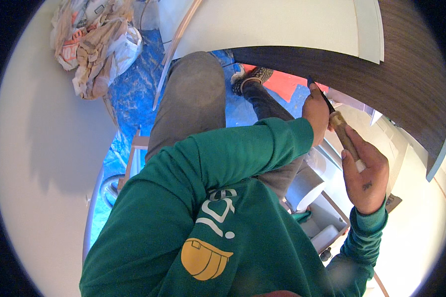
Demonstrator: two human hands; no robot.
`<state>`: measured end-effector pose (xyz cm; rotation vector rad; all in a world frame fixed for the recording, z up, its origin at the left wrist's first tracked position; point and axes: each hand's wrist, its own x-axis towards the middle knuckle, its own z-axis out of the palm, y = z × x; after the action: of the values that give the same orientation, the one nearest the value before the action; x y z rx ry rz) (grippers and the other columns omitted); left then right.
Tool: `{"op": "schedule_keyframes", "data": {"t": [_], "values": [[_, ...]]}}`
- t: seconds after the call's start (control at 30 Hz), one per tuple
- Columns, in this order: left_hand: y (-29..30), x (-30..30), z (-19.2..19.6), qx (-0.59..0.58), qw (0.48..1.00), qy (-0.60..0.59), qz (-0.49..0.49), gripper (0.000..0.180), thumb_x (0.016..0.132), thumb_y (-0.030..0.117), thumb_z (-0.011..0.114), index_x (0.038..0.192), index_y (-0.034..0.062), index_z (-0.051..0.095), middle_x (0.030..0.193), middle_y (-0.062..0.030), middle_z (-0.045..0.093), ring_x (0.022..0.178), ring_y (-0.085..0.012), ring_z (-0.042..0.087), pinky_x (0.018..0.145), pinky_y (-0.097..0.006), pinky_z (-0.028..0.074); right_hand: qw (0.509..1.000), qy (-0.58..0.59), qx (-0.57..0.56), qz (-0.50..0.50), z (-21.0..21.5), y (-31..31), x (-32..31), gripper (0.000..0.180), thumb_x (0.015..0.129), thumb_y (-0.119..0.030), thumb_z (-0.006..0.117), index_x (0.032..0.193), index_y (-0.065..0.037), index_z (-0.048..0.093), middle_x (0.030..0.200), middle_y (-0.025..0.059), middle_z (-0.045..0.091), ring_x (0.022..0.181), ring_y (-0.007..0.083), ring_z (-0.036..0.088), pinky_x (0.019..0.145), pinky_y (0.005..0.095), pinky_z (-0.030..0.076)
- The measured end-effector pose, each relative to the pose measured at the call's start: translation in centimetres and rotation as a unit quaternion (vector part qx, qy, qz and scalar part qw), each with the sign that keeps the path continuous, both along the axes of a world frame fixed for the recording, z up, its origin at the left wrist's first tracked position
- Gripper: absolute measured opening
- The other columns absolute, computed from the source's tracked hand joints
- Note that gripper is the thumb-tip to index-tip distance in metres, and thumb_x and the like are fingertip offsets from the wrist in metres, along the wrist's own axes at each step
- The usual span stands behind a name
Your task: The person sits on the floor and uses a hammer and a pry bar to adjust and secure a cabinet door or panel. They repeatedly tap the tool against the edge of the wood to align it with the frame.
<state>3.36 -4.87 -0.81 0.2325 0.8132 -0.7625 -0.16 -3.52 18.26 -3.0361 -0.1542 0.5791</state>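
My right hand (367, 177) is closed round the worn wooden handle of a file (347, 138). The tool's dark, narrow blade runs up and left from the handle. My left hand (315, 111) grips that blade, its thumb lying along it toward the tip. The blade tip is at the lower edge of a dark wood-grain panel (371, 91); I cannot tell whether it presses on it. Part of the blade is hidden by my left fingers.
Pale boards (267, 27) lie on the dark panel. A blue plastic sheet (134, 69) covers the floor, with crumpled bags (96, 49) at the far left. A long thin strip (176, 47) leans near my knee. A white roll (305, 188) and a box (327, 218) stand below my hands.
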Motion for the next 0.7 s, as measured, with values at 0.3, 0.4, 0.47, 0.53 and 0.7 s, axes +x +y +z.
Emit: {"op": "schedule_keyframes", "data": {"t": [0.3, 0.4, 0.47, 0.53, 0.7], "values": [[-0.5, -0.3, -1.5, 0.010, 0.998, -0.057, -0.029, 0.068, 0.102, 0.063, 0.020, 0.092, 0.0046, 0.055, 0.070, -0.0095, 0.055, 0.051, -0.0220, 0.055, 0.044, -0.038, 0.049, 0.999, 0.030, 0.003, -0.021, -0.3, -0.3, 0.4, 0.043, 0.080, 0.000, 0.063, 0.123, 0.004, 0.064, 0.097, 0.0252, 0.070, 0.088, 0.0341, 0.071, 0.081, 0.0365, 0.052], [-0.1, 0.3, 0.4, 0.013, 1.000, 0.004, -0.008, 0.069, 0.104, 0.058, 0.018, 0.082, 0.0039, 0.054, 0.058, -0.0100, 0.054, 0.040, -0.0230, 0.052, 0.035, -0.037, 0.043, 1.000, 0.018, 0.014, -0.007, 0.4, 0.1, 0.5, 0.042, 0.081, 0.000, 0.063, 0.123, 0.005, 0.064, 0.096, 0.0257, 0.069, 0.087, 0.0353, 0.070, 0.081, 0.0359, 0.052], [-0.2, 0.4, 0.3, 0.029, 0.999, 0.020, -0.013, 0.070, 0.105, 0.056, 0.016, 0.077, 0.0035, 0.053, 0.053, -0.0103, 0.054, 0.036, -0.0234, 0.052, 0.031, -0.036, 0.040, 0.999, 0.011, 0.020, -0.044, 0.8, 0.2, 0.0, 0.041, 0.081, 0.000, 0.063, 0.122, 0.004, 0.065, 0.095, 0.0264, 0.069, 0.085, 0.0357, 0.070, 0.079, 0.0353, 0.053], [-0.7, 1.0, -0.5, 0.033, 0.999, 0.040, -0.017, 0.070, 0.104, 0.057, 0.017, 0.078, 0.0033, 0.053, 0.054, -0.0104, 0.055, 0.036, -0.0235, 0.052, 0.031, -0.036, 0.040, 0.999, 0.005, 0.033, -0.016, -0.9, -0.6, 0.2, 0.041, 0.080, 0.000, 0.063, 0.121, 0.004, 0.065, 0.095, 0.0260, 0.069, 0.085, 0.0353, 0.070, 0.079, 0.0353, 0.053], [-0.6, 0.7, -1.3, -0.005, 1.000, 0.005, 0.020, 0.069, 0.105, 0.056, 0.017, 0.082, 0.0026, 0.055, 0.055, -0.0100, 0.055, 0.039, -0.0238, 0.054, 0.034, -0.037, 0.042, 0.999, 0.012, 0.042, -0.006, -0.8, 0.1, 0.6, 0.041, 0.080, -0.001, 0.064, 0.120, 0.003, 0.066, 0.091, 0.0250, 0.068, 0.081, 0.0347, 0.070, 0.075, 0.0358, 0.053]]}}
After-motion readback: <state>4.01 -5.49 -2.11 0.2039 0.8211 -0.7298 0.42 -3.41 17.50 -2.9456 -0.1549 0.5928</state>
